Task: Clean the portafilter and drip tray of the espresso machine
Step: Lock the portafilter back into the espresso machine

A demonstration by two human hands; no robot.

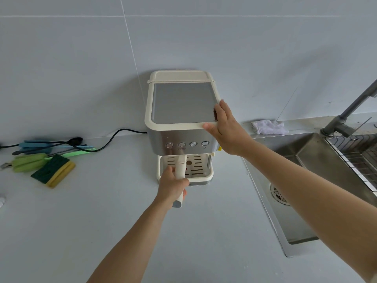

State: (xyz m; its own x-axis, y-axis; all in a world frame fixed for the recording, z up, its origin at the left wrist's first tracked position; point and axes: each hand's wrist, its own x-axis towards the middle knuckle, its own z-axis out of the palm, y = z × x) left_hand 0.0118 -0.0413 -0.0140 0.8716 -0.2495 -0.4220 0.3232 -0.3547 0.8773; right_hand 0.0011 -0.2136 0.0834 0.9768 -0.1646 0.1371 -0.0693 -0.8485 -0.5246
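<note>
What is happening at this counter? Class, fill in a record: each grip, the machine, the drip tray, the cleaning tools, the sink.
Left grip: holds the portafilter handle, which sticks out from under the machine's front
Right grip: rests on the espresso machine, at its top front-right corner
Drip tray: in place at the base, slotted cover on
Cleaning tools: sponge and green brush, on the counter to the left
Sink: to the right, white cloth on the ledge behind
</note>
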